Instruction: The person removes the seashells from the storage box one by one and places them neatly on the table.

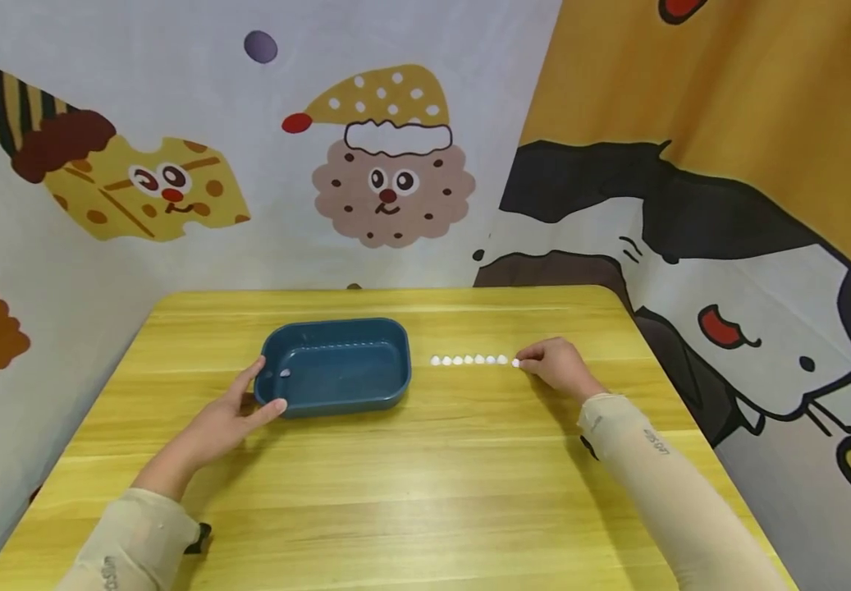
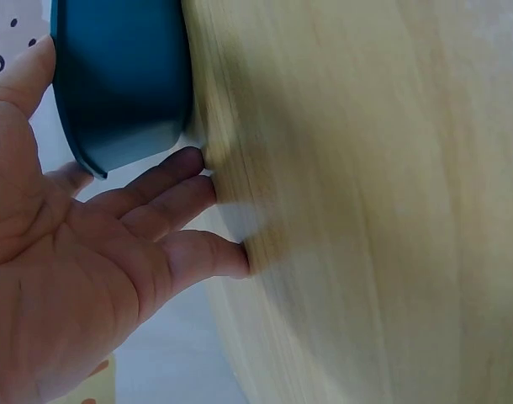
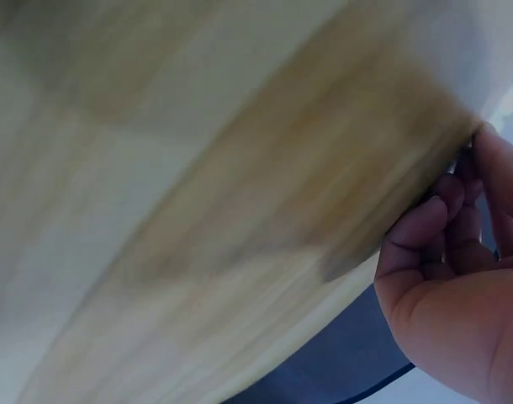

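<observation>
A dark blue-green rectangular tray sits on the table, with one small pale piece inside near its left end. My left hand is at that end, thumb and forefinger spread against the tray's corner. In the left wrist view, the other fingers extend beside the tray toward the tabletop. Several small white rounded pieces form a straight row right of the tray; their exact kind is too small to tell. At the row's right end my right hand pinches another white piece between thumb and fingertips.
The yellow wood-grain table reaches back to a patterned cloth with cartoon figures. More cloth hangs at the right side. Both forearms wear pale sleeves, with a dark strap end at the left wrist.
</observation>
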{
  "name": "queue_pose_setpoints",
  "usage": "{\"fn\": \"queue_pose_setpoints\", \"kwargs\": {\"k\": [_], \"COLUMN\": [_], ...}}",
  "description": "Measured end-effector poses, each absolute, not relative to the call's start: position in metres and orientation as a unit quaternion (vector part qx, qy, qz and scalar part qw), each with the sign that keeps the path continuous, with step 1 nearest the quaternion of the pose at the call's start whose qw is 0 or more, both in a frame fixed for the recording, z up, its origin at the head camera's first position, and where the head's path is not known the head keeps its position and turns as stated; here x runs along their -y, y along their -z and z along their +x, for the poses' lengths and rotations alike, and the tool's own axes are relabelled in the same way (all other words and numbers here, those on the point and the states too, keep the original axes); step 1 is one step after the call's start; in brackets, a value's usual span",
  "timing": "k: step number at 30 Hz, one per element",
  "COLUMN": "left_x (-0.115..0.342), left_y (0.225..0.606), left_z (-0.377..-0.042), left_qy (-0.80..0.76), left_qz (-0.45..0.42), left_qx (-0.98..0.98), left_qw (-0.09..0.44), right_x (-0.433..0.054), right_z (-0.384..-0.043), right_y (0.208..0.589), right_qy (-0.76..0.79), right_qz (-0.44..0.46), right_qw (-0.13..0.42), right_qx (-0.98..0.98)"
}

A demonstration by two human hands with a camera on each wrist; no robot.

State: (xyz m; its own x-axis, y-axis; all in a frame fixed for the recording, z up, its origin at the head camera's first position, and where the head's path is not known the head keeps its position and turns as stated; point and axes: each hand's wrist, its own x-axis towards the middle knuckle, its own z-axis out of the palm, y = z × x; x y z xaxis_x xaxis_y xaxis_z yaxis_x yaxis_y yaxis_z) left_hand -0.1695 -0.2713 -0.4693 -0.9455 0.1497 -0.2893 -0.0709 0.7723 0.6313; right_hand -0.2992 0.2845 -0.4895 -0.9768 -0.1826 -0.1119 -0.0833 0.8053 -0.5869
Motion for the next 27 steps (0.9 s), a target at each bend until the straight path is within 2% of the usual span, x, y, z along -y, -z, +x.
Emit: {"fn": "queue_pose_setpoints", "kwargs": {"k": [13,27], "left_x": [0.2741,0.2729], "left_y": [0.4695,0.4699], "left_z": [-0.1711,-0.1711], "left_qy": [-0.336,-0.34], "left_qz": [0.025,0.025], "left_qx": [-0.927,-0.925], "left_qw": [0.163,0.166], "right_x": [-0.277,-0.2829], "right_z": [-0.3048,-0.3039], "right_y": [0.4894,0.4901], "right_qy": [0.243,0.248], "right_qz": [-0.139,-0.125], "right_qw": [0.089,0.078], "right_qx": [-0.956,-0.957]}}
